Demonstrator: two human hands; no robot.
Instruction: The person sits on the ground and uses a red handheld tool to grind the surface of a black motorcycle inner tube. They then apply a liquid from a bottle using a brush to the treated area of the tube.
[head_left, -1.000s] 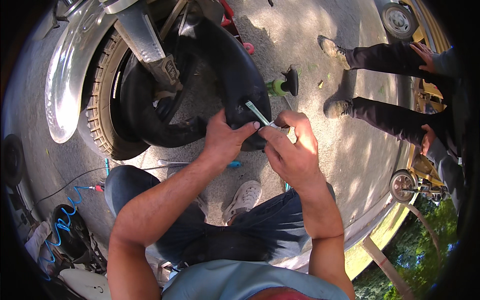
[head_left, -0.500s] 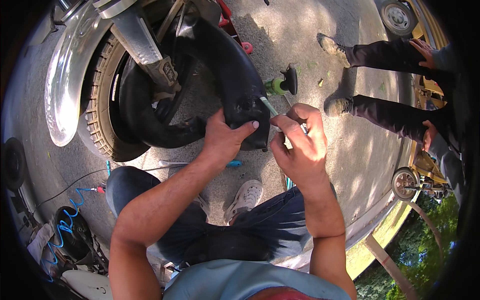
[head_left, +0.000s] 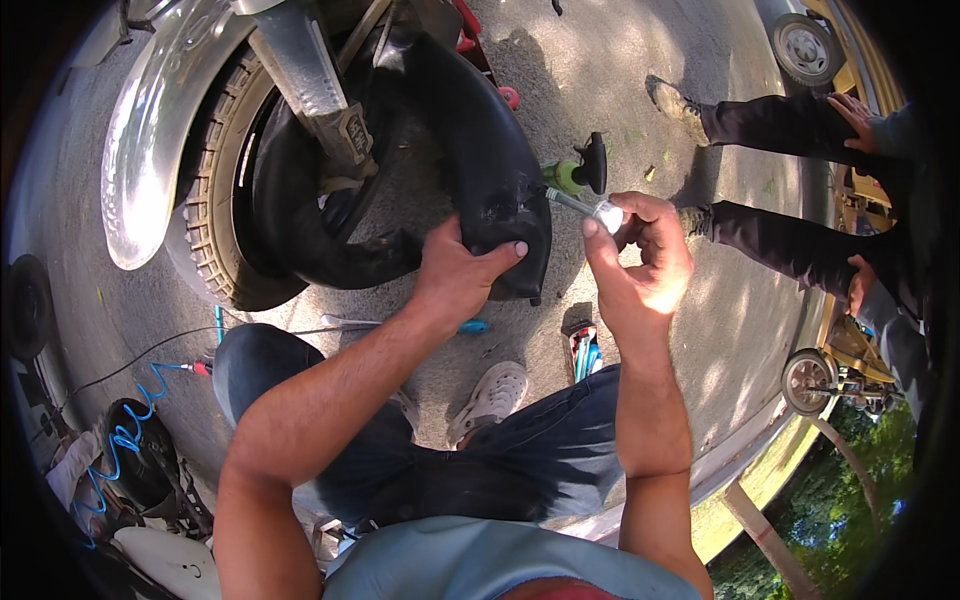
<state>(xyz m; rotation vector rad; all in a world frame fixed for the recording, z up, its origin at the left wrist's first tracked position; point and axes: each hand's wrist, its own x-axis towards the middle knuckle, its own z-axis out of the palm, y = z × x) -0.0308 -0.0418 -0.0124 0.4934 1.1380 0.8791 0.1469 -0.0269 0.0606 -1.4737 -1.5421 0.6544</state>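
A fat black inner tube [head_left: 495, 125] loops out beside the spoked-bike type front wheel, whose knobbly tyre [head_left: 215, 200] stands at the left. My left hand [head_left: 455, 265] is closed round the lower end of the inner tube, thumb pressed on top. Just above that thumb, the rubber has a rough, scuffed patch. Between the thumb and fingers of my right hand [head_left: 645, 250] is a slim grey-green tube [head_left: 570, 200] with a bright silvery round end. Its far tip lies at the inner tube's right edge; whether they touch I cannot tell.
A green spray bottle [head_left: 575, 175] with a black head is beyond my right hand. Blue-handled tools [head_left: 585, 350] lie by my right knee. A polished fender [head_left: 140, 190] and fork [head_left: 320, 100] stand left. Another person's legs [head_left: 770, 230] are at right.
My right hand has drawn back to the right and turned, exposing the slim tube's silvery end. My left hand keeps its grip; the whole view has shifted slightly.
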